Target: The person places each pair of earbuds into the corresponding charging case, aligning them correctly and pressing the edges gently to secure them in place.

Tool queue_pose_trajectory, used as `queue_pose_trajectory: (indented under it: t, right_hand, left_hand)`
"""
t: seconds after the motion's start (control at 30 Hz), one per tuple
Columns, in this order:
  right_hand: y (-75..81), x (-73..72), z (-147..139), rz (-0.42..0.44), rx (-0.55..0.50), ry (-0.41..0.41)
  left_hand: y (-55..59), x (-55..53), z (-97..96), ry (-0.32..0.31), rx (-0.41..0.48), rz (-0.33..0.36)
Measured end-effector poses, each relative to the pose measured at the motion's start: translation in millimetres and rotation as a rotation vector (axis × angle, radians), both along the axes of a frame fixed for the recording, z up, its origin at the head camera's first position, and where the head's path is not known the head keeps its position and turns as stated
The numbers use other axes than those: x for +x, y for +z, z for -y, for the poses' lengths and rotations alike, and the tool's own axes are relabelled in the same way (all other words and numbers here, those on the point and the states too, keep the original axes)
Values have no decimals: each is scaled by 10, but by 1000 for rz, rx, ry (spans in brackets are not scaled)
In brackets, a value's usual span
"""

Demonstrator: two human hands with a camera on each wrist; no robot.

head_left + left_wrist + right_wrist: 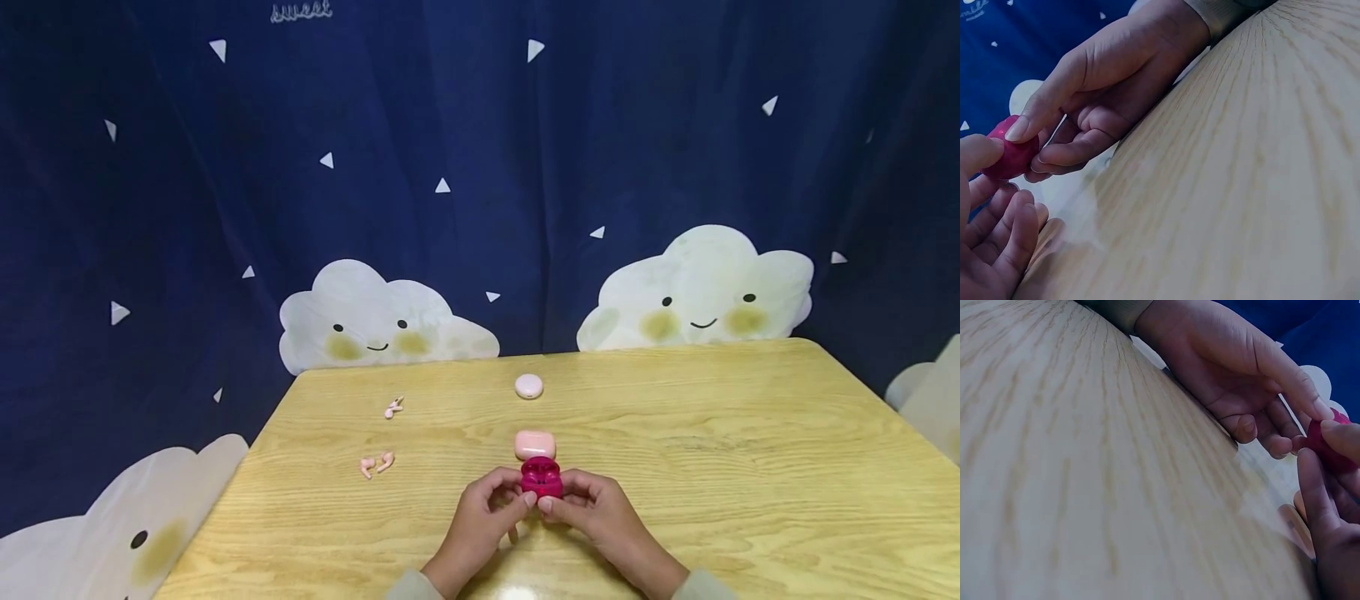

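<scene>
A magenta earbud case point(542, 488) is held up just above the table with its lid raised; dark spots show inside it. My left hand point(489, 515) grips its left side, thumb on the front and fingers behind. On the other side my right hand point(606, 517) pinches it the same way. In the left wrist view both thumbs press the magenta case point(1015, 153), while the right wrist view shows only part of the case point(1329, 447) between the hands. Directly behind it lies a closed pink earbud case point(535, 444).
A round pale pink case point(528, 386) sits farther back on the wooden table point(712, 450). To the left lie pink earbuds point(386, 461) and, behind them, paler earbuds point(393, 407). A dark blue curtain point(480, 108) with clouds hangs at the table's back edge.
</scene>
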State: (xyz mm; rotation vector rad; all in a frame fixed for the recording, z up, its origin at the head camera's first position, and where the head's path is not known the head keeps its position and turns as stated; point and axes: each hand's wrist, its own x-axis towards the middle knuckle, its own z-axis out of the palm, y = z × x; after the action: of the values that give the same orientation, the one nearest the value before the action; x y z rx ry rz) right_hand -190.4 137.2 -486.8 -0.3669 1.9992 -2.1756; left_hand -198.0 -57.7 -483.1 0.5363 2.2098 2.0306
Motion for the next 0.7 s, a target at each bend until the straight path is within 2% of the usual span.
queue_pose_trajectory:
  t: [0.17,0.37,0.57,0.7]
  right_hand:
    - [33,11,9,4,3,-1]
    - [79,25,3,38,-42,-68]
    - [54,10,3,19,-62,-77]
    - [39,9,4,21,-62,-75]
  left_hand:
    - [-14,-15,6,-10,11,10]
    - [-15,-33,-9,-6,15,27]
    - [-16,-36,-4,26,-2,36]
    - [-19,-30,-6,54,44,85]
